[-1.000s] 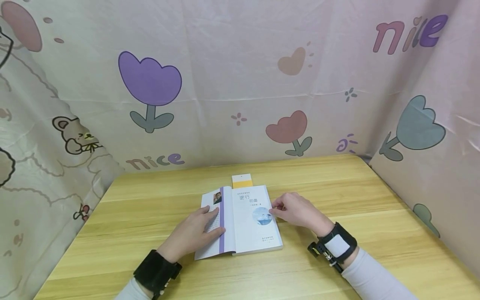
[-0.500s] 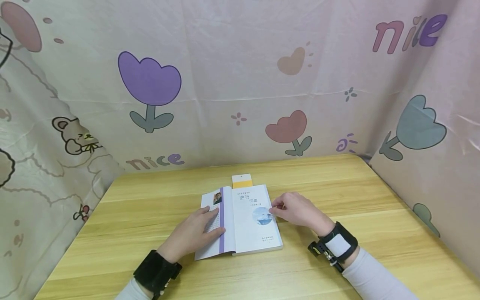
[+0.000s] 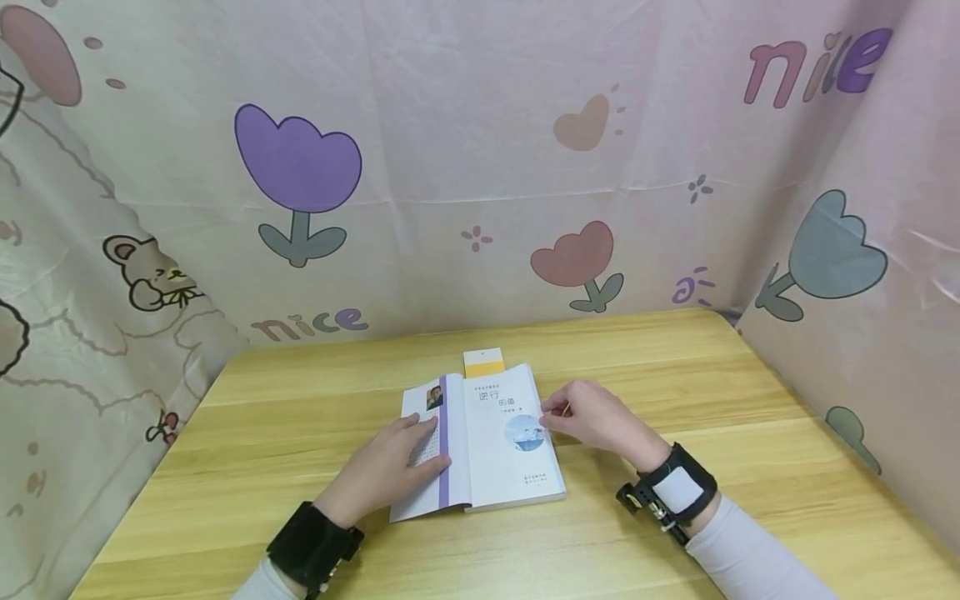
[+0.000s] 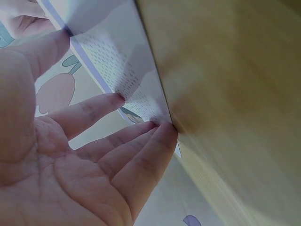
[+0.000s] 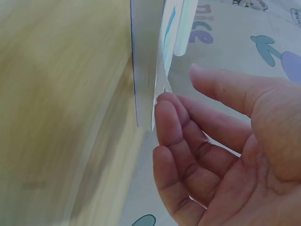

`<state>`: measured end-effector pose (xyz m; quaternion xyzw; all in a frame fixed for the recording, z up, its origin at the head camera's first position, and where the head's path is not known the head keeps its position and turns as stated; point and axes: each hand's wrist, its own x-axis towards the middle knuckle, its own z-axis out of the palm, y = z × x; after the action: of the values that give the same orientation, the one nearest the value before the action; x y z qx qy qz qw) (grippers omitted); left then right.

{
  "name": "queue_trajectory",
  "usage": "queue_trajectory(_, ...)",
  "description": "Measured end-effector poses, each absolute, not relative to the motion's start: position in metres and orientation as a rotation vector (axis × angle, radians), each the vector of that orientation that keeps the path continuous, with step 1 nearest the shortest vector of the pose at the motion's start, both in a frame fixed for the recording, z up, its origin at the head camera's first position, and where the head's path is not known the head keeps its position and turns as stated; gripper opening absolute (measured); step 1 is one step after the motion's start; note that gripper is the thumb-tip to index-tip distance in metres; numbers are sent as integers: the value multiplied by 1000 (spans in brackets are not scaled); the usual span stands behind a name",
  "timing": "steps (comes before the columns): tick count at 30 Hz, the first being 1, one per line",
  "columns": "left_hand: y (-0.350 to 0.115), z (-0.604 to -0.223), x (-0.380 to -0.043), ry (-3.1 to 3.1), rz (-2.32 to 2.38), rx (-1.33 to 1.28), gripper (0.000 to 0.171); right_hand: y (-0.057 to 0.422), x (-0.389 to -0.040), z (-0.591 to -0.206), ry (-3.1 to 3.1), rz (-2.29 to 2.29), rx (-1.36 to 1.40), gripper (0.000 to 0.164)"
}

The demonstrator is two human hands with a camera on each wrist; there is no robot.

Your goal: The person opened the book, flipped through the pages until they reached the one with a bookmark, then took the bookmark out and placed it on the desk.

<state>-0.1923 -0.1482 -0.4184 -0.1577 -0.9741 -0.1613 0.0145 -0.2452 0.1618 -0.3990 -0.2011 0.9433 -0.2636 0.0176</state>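
An open book [image 3: 495, 475] lies on the wooden table, showing a white title page with a round blue picture. On its left side is a cover flap [image 3: 454, 433] with a purple stripe, small text and a portrait photo. My left hand [image 3: 386, 467] rests on this flap, fingers spread; in the left wrist view its fingertips [image 4: 117, 98] press the printed side. At the book's right edge is my right hand [image 3: 596, 421]. Its index fingertip touches the lifted edge of the page [image 5: 165, 77] in the right wrist view, the thumb [image 5: 218, 87] standing apart and the other fingers loosely curled.
Behind the book's top edge, a white and yellow card [image 3: 483, 362] sticks out on the table [image 3: 300, 400]. A patterned cloth [image 3: 427, 167] with flowers and a bear hangs around the back and sides. Both wrists carry black straps [image 3: 678, 487].
The title page's upper right corner has risen slightly and shifted left at my right fingertips. My right hand has barely moved, and the left hand stays on the flap.
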Motion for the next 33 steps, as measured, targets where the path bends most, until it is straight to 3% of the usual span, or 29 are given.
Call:
queue_trajectory(8,-149,-419,-191,-3019,-493,-505,69,161,-248,-399,2894,-990,-680,8)
queue_trajectory(19,-147,-418,-191,-3002,-531,-506,71,161,-246,-402,2864,-999,-708,21)
queue_trajectory(33,-148,-417,-191,-2973,-500,-577,62,161,-246,-402,2796,-993,-682,22)
